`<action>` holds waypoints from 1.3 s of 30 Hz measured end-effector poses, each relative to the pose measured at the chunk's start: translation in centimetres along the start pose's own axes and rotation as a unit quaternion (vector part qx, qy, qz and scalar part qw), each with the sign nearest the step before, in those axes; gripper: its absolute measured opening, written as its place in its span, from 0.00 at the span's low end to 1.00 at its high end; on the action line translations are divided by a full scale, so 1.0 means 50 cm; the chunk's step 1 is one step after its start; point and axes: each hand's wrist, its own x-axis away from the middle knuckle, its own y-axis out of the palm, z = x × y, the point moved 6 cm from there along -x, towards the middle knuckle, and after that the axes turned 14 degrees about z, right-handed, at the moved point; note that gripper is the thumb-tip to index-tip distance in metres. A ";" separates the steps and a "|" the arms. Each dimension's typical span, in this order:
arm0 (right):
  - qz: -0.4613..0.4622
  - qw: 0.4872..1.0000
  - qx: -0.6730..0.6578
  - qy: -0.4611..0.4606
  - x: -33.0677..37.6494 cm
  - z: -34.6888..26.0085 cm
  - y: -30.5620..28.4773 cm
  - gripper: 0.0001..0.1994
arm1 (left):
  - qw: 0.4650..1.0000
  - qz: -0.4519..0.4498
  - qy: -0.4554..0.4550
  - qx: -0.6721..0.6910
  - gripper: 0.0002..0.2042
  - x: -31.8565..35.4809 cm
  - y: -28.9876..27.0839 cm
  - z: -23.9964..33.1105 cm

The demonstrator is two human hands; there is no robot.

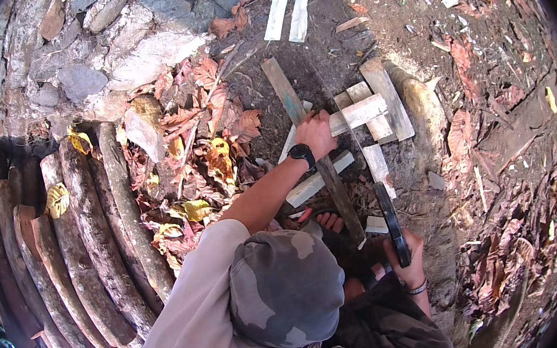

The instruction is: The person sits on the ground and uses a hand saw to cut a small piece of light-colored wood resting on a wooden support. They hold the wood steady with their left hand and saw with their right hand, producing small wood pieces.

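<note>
My left hand [315, 135], with a dark watch at the wrist, closes over the left end of a pale wooden strip [370, 109]. That strip lies crosswise; under the same hand runs a long, weathered wooden slat [283, 88], slanting down toward my foot. My right hand [408, 262] is wrapped round the black handle of a handsaw [391, 220]. Seen nearly edge-on, its thin blade reaches up and away across the pale strip, just right of my left hand. Whether the teeth have entered the wood cannot be made out.
Short boards [387, 98] lie beneath and beside the strip. Two pale slats [287, 13] rest farther off. Stacked logs [89, 241] stand at left, below a stone wall [82, 79]. Dry leaves [219, 160] litter the ground. My camouflage-clad knee [287, 288] rises close in front.
</note>
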 end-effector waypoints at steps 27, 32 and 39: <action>0.000 0.997 0.048 0.066 0.228 0.090 -0.164 0.06 | 1.000 0.019 0.016 -0.007 0.20 0.000 0.002 0.006; 0.040 0.999 -0.014 0.017 0.137 0.095 -0.086 0.11 | 0.999 0.023 0.044 0.002 0.20 -0.008 -0.003 0.019; 0.014 0.999 0.006 0.034 0.093 0.049 -0.057 0.09 | 1.000 0.016 -0.010 -0.007 0.20 -0.006 0.005 -0.006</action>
